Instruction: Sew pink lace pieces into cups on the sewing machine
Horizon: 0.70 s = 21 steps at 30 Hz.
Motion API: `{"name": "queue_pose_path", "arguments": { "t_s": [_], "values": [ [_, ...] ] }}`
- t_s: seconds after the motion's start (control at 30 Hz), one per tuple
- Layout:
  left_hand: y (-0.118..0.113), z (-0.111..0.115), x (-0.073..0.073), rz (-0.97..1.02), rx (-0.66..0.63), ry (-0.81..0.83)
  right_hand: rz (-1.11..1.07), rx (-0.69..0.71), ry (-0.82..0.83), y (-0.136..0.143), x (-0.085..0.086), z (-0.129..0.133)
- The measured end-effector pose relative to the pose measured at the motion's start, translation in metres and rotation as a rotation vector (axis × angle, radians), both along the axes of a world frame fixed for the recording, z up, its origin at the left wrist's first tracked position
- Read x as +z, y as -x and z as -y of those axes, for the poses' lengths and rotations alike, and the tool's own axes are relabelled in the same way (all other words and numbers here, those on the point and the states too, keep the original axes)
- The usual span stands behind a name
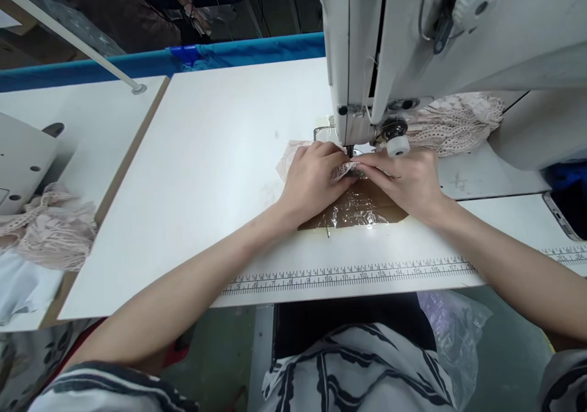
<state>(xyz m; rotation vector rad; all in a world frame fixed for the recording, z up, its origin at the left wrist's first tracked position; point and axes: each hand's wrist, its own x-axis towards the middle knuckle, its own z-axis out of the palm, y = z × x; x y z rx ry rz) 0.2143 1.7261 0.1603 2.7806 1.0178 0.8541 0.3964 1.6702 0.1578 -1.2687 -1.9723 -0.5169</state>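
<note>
While the left hand [312, 176] and right hand [415, 183] pinch one lace piece [288, 157], two lace bundles [59, 238] [458, 121] lie left and right; blue cloth [257, 51] borders the white tabletop [220, 155].

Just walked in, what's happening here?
A person is at a sewing machine. The left hand and right hand hold a pale lace piece at the needle area. A lace bundle lies beyond the right hand. Whether the needle is running, one picture can't show.

A white table [229, 155] carries a sewing machine [431, 63], ruler strip [348, 275] and phone [570, 211].
</note>
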Motion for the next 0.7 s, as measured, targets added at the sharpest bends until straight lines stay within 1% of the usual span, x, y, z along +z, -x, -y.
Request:
{"name": "queue_pose_path", "arguments": {
  "t_s": [0.1,0.2,0.3,0.53,0.7],
  "values": [
    [-0.008,0.005,0.0,-0.017,0.101,-0.083,0.027,-0.02,-0.055,0.0,0.001,-0.001],
    [-0.012,0.008,-0.003,-0.022,0.142,-0.107,0.025,-0.032,-0.054,0.0,0.001,-0.002],
    [-0.012,0.009,-0.003,-0.016,0.145,-0.072,0.019,-0.036,-0.038,0.0,0.001,-0.002],
    [-0.009,0.007,-0.002,0.003,0.124,-0.06,0.025,-0.03,-0.095,0.0,0.001,-0.002],
    [-0.005,0.001,0.001,-0.016,0.071,-0.067,0.026,-0.035,-0.062,0.001,0.001,-0.003]
  ]
}}
